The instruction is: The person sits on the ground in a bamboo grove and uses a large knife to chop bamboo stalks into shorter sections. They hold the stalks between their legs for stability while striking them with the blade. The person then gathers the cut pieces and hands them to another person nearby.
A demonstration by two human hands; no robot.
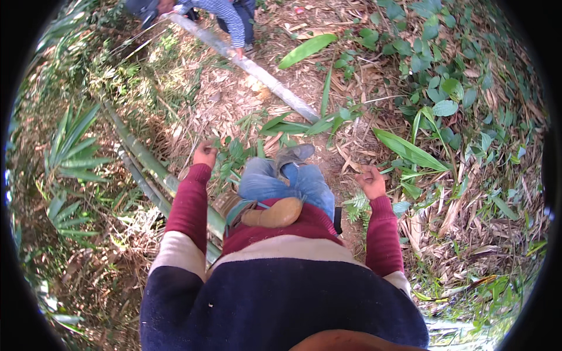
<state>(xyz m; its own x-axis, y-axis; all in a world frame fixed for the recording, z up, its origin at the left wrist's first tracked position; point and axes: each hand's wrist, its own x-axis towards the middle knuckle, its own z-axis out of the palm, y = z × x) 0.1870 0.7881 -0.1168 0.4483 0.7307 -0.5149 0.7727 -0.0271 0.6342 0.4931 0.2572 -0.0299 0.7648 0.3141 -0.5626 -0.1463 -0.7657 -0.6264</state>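
Note:
My left hand (pixel 205 154) hangs out to the side with loosely bent fingers and nothing visible in it. It is nearest to leafy green sprigs (pixel 233 155) and green bamboo stems (pixel 146 158). On the other side my right hand (pixel 372 181) is held away from my body, its fingers slightly apart and bare, beside a broad green leaf (pixel 411 150). At my waist a wooden handle (pixel 274 214) sticks out of a brown sheath (pixel 227 205); neither hand touches it.
Ahead, a person in a striped sleeve (pixel 229 20) bends with a hand on a long pale bamboo pole (pixel 257 71). The pole slants over dry leaf litter (pixel 219 88) toward my feet. Leafy plants (pixel 439 88) crowd the right, and spiky fronds (pixel 73 152) grow at the left.

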